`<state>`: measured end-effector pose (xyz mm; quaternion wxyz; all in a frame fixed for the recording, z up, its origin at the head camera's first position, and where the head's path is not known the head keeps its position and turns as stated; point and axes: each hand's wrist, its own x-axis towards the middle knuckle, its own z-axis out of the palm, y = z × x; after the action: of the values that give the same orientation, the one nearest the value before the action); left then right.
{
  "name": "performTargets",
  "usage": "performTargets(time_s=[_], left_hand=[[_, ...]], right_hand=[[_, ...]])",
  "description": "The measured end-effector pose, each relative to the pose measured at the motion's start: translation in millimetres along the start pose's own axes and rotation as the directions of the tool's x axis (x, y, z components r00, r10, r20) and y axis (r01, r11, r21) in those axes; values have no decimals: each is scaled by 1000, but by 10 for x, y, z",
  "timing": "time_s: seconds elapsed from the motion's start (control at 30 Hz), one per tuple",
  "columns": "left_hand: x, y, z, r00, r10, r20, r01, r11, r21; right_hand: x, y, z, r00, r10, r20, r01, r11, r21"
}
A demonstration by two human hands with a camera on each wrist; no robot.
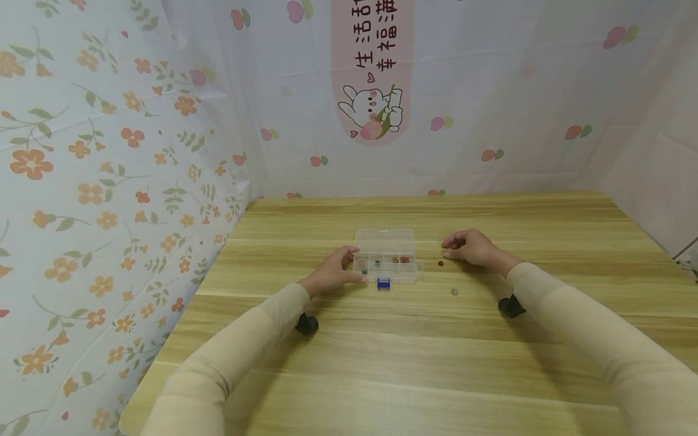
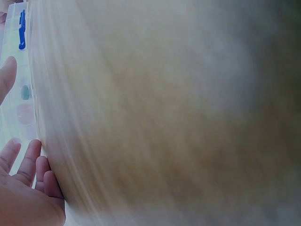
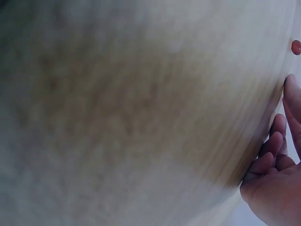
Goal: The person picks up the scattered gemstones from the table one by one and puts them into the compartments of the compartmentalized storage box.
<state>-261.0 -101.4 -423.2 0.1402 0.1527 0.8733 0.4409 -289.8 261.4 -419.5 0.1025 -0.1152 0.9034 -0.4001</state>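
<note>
A clear plastic compartment box (image 1: 384, 240) lies with its lid raised toward the back and a blue latch (image 1: 383, 283) at its front. My left hand (image 1: 337, 270) holds the box's left end, thumb at the front edge and fingers at the back. Small green pieces (image 1: 377, 263) and reddish pieces (image 1: 404, 260) sit in its compartments. Right of the box, my right hand (image 1: 473, 248) is low over the table, thumb and forefinger apart, other fingers bent. Just in front of it lies a small dark brown stone (image 1: 440, 263). A reddish bead-like piece (image 3: 296, 47) shows beyond the fingertips in the right wrist view.
A small greyish stone (image 1: 454, 292) lies on the wood-grain table (image 1: 403, 363), nearer to me than the brown one. A printed curtain (image 1: 463, 79) hangs behind the table and a floral one (image 1: 109, 200) along its left. Black wrist mounts (image 1: 306, 324) sit under both sleeves.
</note>
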Motion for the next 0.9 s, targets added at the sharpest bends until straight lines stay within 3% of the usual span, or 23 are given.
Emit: performTargets(time_s=[0.9], left_hand=[[-11,19,-4,1000,10,-1,-10,1000,-8]], right_hand=[[11,-38,17,1000,9,-23,-9,1000,-7]])
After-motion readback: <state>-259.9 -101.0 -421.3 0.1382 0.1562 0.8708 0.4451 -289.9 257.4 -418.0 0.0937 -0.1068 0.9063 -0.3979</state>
